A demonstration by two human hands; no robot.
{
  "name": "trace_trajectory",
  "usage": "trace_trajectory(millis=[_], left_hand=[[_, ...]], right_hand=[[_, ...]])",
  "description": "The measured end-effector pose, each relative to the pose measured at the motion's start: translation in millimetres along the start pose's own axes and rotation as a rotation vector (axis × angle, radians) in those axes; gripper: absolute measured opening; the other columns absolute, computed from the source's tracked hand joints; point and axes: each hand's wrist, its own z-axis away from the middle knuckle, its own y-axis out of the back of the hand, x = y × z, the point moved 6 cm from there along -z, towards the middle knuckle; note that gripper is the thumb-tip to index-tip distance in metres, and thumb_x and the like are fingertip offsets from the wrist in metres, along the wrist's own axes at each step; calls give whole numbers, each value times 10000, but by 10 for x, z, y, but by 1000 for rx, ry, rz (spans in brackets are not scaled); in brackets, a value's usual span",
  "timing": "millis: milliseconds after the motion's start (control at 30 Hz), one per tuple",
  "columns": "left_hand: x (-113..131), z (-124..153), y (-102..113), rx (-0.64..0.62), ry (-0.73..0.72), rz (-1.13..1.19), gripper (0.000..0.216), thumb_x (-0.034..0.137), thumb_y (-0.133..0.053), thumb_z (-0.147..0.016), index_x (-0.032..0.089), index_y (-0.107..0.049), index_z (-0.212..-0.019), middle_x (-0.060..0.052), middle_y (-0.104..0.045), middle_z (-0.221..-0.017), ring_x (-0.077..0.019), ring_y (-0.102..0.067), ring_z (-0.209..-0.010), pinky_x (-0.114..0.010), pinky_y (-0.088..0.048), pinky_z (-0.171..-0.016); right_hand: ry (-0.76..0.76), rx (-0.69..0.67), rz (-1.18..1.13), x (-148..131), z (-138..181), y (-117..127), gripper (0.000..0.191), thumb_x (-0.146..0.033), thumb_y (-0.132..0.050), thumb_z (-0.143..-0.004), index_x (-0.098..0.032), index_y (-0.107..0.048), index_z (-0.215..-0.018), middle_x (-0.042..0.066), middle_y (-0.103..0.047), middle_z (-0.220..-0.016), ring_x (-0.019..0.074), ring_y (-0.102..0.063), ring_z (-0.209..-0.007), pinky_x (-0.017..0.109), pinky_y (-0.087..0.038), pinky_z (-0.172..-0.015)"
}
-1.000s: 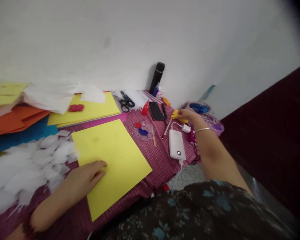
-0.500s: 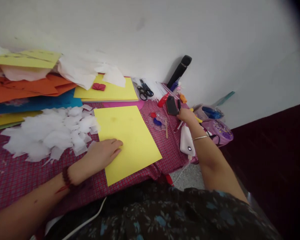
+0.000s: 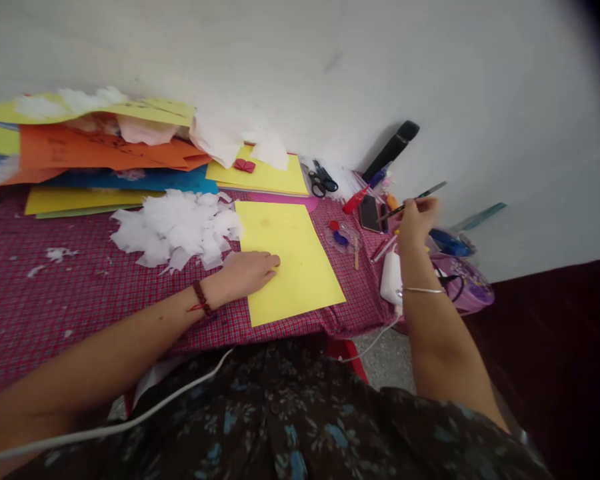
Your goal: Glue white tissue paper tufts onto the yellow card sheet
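My left hand point(image 3: 247, 270) lies flat, fingers stretched, on the left edge of a yellow paper sheet point(image 3: 293, 260) spread on the red checked cloth point(image 3: 80, 293). My right hand point(image 3: 417, 220) is raised above the right end of the table, fingers pinched round a thin dark pen point(image 3: 423, 198) that points up and to the right. Under that hand lie a white power bank point(image 3: 391, 285), a black phone point(image 3: 369, 213) and a few pens.
A heap of white paper scraps point(image 3: 175, 227) lies left of the sheet. Stacked coloured sheets point(image 3: 105, 157) fill the back left. Scissors point(image 3: 323, 181), a black bottle point(image 3: 393, 150), a red glue tube point(image 3: 355, 200), a purple pouch point(image 3: 467, 287) sit near the wall.
My right hand has lifted from the table with a pen in it. The view has swung left, so everything has shifted right. My left hand stays on the yellow sheet.
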Motion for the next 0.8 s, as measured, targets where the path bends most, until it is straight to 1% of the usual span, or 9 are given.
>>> trace_trajectory(millis=[33,100,167,233,400,500,600,700,800], left_hand=[[5,3,5,8,-7,-3,228,280,-415,-976,185,-602,-1064,-73,-692,-1060,-223,-654,-994,-296,-478,-712],[11,6,11,18,-14,-8,232,270,-412,-970,183,-605,-1065,-75,-696,-1056,-225,-657,-993,-299,-481,-715],[13,3,6,20,-16,-9,244,272,-407,-969,184,-611,-1070,-80,-698,-1055,-226,-659,-988,-300,-486,-716],[5,-2,-4,26,-8,-11,256,277,-403,-968,186,-616,-1077,-84,-697,-1054,-233,-661,-982,-307,-489,-712],[-4,-10,-47,52,-15,4,223,266,-422,-962,200,-617,-1048,-77,-690,-1012,-238,-660,-977,-310,-486,-708],[-13,-8,-60,58,-7,26,200,261,-444,-956,211,-616,-1046,-67,-683,-1003,-224,-658,-969,-296,-481,-714],[-27,-8,-61,48,13,31,209,272,-430,-966,206,-621,-1021,-64,-681,-1005,-216,-661,-936,-288,-471,-692],[-43,-20,-73,15,23,40,233,285,-411,-974,212,-620,-1048,-56,-689,-1032,-223,-661,-971,-288,-465,-683],[-76,-35,-85,-2,38,56,250,300,-407,-975,218,-620,-1077,-47,-695,-1056,-223,-657,-1008,-289,-470,-714]], right_hand=[[-61,-78,-184,-63,91,-62,195,-301,-388,-908,-205,-476,-1052,90,-641,-966,149,-602,-657,294,-497,-595],[-73,-200,-324,-239,292,-185,186,-375,-420,-885,-232,-454,-998,29,-639,-867,114,-544,-536,252,-464,-517],[-102,-389,-516,-403,507,-361,211,-402,-485,-820,-248,-427,-953,0,-631,-830,102,-522,-519,222,-437,-489],[-82,-510,-599,-563,682,-496,239,-417,-513,-774,-253,-416,-919,-14,-607,-787,112,-559,-584,200,-426,-492],[-87,-610,-738,-737,926,-701,216,-410,-510,-766,-262,-394,-873,-60,-522,-696,92,-453,-479,208,-408,-453],[-85,-634,-832,-682,959,-734,230,-399,-555,-753,-265,-407,-869,-85,-490,-649,81,-415,-445,199,-383,-427],[-118,-618,-848,-530,903,-706,232,-332,-612,-702,-242,-488,-876,-88,-513,-628,56,-391,-422,172,-330,-397],[-149,-693,-790,-392,856,-691,340,-244,-611,-654,-219,-570,-991,-57,-601,-756,42,-451,-461,159,-341,-408],[-141,-772,-688,-312,844,-682,579,-182,-548,-630,-233,-545,-1208,4,-670,-1036,60,-559,-558,173,-396,-448]])
